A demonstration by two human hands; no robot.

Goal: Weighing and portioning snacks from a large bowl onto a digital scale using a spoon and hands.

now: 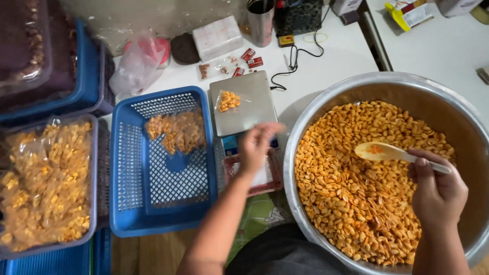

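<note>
My right hand [438, 191] grips a pale plastic spoon [382, 151] with a few orange bits in its bowl, held over a big steel bowl [407, 84] full of orange spiced peanuts [356, 188]. My left hand [257, 145] is blurred, fingers loosely curled and holding nothing, hovering just in front of a small steel weighing scale [254, 109]. On the scale's plate lies a small clear bag of peanuts [228, 101].
A blue mesh basket [153, 203] left of the scale holds a few filled bags. A grey basket [94, 153] at far left is heaped with bags. Behind stand a steel cup [261, 20], small red boxes [248, 55], a black cable [298, 56] and a red tray [275, 178].
</note>
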